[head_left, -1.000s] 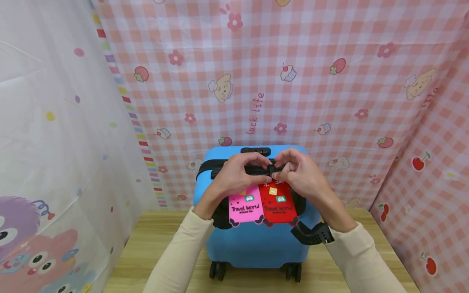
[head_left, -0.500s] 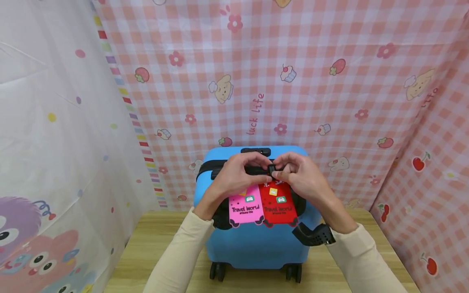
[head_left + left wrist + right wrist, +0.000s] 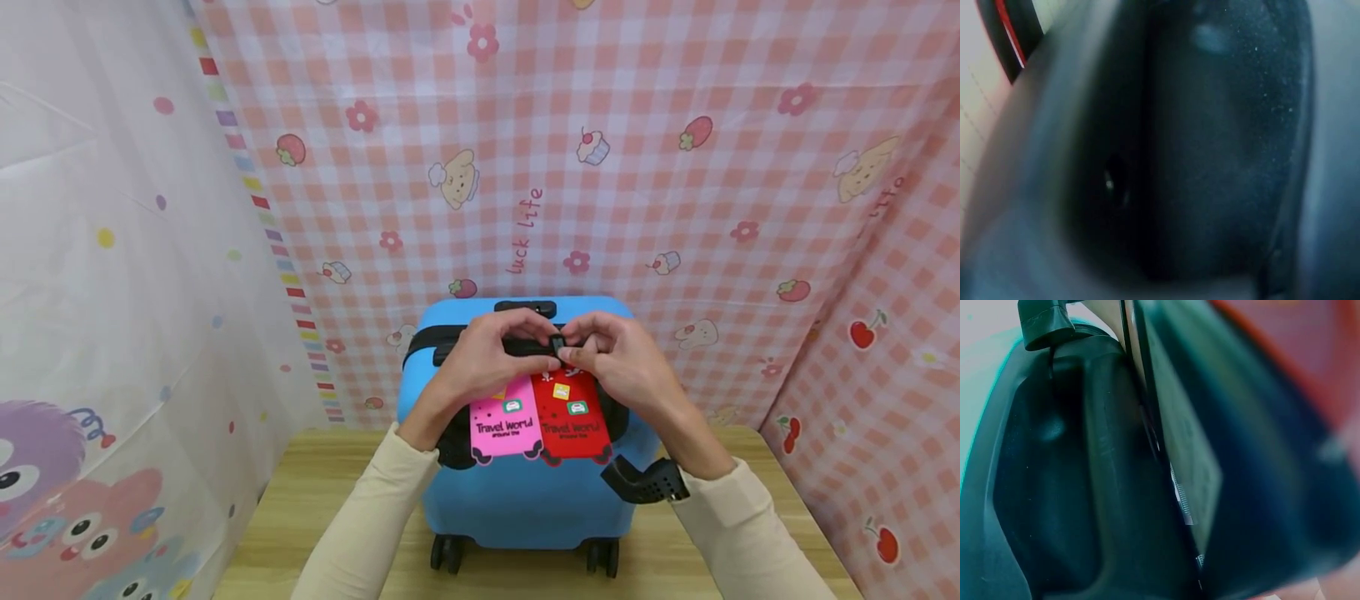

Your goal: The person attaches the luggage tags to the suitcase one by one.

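Observation:
A light blue suitcase [image 3: 525, 508] stands upright on its wheels, with a black handle [image 3: 522, 347] on the near top edge. At that handle, my left hand [image 3: 480, 358] and right hand [image 3: 630, 362] pinch a short black strap [image 3: 557, 344] between thumbs and fingertips from either side. Below the strap hangs a red luggage tag [image 3: 573, 429], its top partly covered by the right hand. Beside it a pink luggage tag [image 3: 504, 431] hangs against the suitcase front, its upper part behind the left hand. Dark blurred surfaces fill most of both wrist views; the fingertips' hold is hidden there.
The suitcase rests on a wood-grain table [image 3: 330, 500]. Close behind hangs a pink checked curtain [image 3: 420, 192], with a white printed curtain [image 3: 112, 292] on the left. A black belt [image 3: 429, 337] crosses the suitcase top near a black lock [image 3: 525, 309].
Both hands keep their place at the strap. The right thumb has shifted slightly upward along it, and the two tags hang as before.

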Demonstrator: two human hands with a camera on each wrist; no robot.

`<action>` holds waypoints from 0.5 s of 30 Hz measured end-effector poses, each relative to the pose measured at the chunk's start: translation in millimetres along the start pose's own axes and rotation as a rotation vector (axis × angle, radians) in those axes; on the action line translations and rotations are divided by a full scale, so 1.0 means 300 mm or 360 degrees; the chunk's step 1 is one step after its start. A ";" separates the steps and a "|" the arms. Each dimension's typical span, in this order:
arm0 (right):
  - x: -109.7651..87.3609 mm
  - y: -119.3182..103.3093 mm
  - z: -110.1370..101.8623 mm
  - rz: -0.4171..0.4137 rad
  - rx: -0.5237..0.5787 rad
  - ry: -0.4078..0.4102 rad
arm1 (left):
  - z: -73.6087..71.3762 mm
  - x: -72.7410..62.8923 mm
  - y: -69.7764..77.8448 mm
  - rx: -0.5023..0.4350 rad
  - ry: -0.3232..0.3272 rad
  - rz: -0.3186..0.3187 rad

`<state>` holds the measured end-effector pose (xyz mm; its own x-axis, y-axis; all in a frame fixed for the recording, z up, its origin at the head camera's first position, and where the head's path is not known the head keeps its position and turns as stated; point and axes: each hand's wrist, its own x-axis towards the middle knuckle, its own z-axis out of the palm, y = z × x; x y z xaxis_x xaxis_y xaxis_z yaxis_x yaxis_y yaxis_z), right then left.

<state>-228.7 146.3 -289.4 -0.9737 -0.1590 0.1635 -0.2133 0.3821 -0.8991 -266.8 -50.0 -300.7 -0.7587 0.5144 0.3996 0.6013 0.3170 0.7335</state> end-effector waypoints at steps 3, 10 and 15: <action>-0.003 -0.002 -0.003 -0.0006 0.0002 0.0003 | 0.002 0.002 0.000 0.0001 0.0003 0.0005; -0.002 0.000 -0.005 -0.0025 -0.0009 0.0001 | 0.002 0.002 -0.002 0.0027 0.0016 -0.0006; 0.001 0.004 -0.004 -0.0033 0.0004 -0.0002 | 0.002 0.002 -0.001 0.0029 0.0020 -0.0003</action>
<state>-229.4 147.8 -290.0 -0.9688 -0.1683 0.1817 -0.2335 0.3766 -0.8964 -267.2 -49.4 -301.0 -0.7627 0.5041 0.4052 0.6044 0.3326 0.7239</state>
